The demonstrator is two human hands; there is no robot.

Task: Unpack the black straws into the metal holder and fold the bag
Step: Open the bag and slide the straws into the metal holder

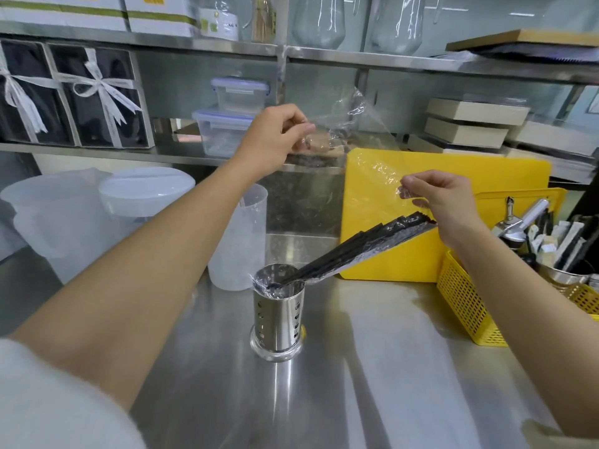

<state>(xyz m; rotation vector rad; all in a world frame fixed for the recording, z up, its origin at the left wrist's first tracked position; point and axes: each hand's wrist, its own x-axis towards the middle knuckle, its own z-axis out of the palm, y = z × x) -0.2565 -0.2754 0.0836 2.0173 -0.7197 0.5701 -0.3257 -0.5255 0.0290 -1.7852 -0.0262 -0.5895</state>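
Observation:
A perforated metal holder [277,314] stands on the steel counter in the middle. A bundle of black straws [353,247] leans in it, lower ends inside the holder, upper ends tilted up to the right. A clear plastic bag [363,147] is spread in the air above, and its lower part still seems to wrap the straws. My left hand [275,137] pinches the bag's upper left edge. My right hand [444,199] pinches the bag's right edge, just above the straw tips.
A yellow cutting board [453,254] leans behind the straws. A yellow basket [466,306] with utensils sits at the right. Translucent plastic jugs [236,247] and a lidded pitcher [58,215] stand at the left. Shelves with boxes and containers [238,95] run behind.

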